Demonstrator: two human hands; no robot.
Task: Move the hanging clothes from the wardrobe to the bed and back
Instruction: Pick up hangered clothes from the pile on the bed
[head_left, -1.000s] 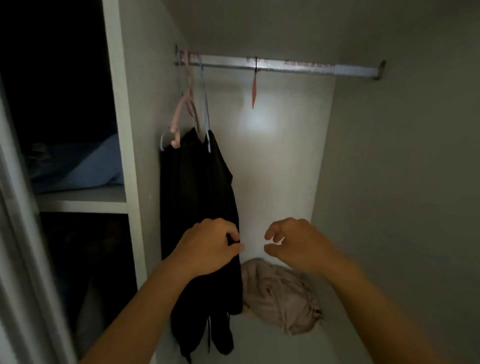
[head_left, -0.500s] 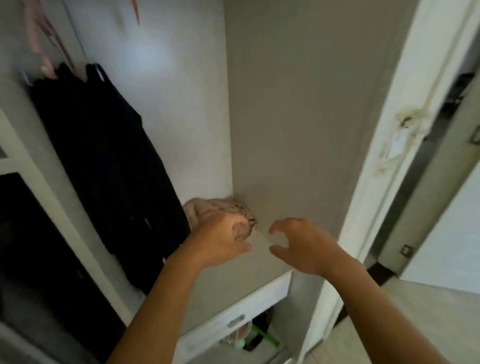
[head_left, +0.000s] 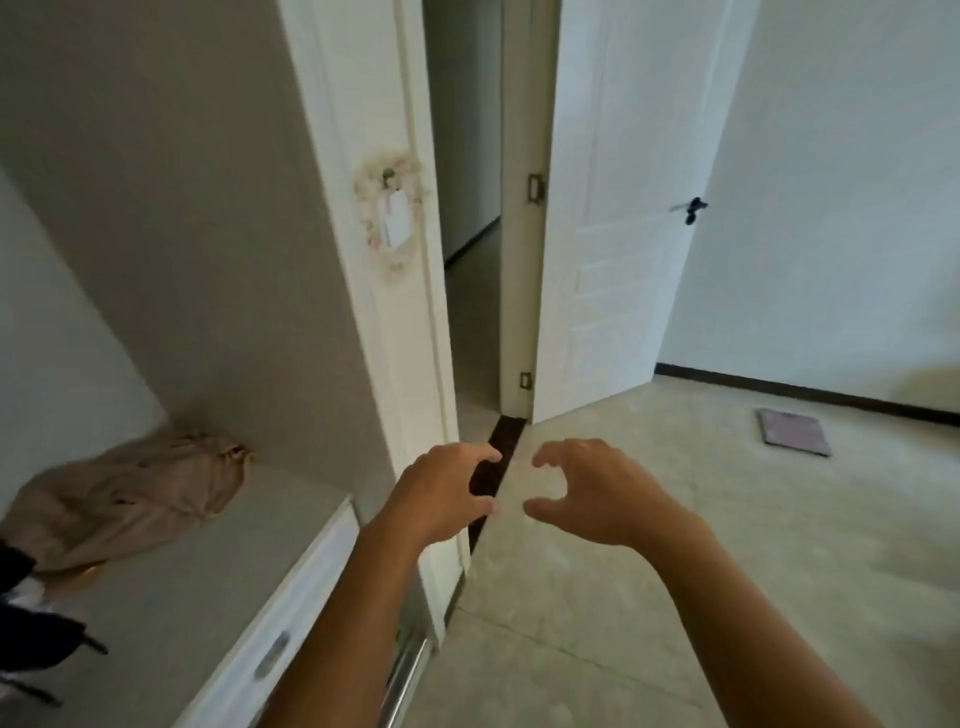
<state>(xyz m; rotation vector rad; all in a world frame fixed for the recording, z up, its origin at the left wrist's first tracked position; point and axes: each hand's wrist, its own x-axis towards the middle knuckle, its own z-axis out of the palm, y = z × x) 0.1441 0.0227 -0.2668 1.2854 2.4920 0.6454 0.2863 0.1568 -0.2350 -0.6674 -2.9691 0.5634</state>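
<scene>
Cut off at the left edge: one dark garment (head_left: 31, 623), only its lower part showing inside the wardrobe (head_left: 208, 234); hanger and rail lying out of frame. Bed not appearing in this view. Crumpled on the wardrobe's inner ledge (head_left: 218, 561), near the back corner: one beige garment (head_left: 130, 499), kind hard to make out. Below the ledge, one white drawer front (head_left: 291, 597) with an oval pull, partly hidden by the left forearm. Hanging on the wardrobe's white side panel: one small floral ornament (head_left: 392, 218), blurred, with a pale tag. Beyond it, one white room door (head_left: 613, 208) standing ajar, showing two hinges and one dark handle (head_left: 691, 208); room behind mostly hidden. Lying on the pale floor (head_left: 675, 519) near the far wall: one flat dark-framed object (head_left: 792, 425), identity unclear.

Two hands reaching forward, close together but apart, over the floor by the wardrobe's edge. Left hand (head_left: 447, 493): fingers loosely curled, thumb spread, gripping nothing. Right hand (head_left: 587, 493): fingers and thumb curving in a wide C, likewise holding nothing.
</scene>
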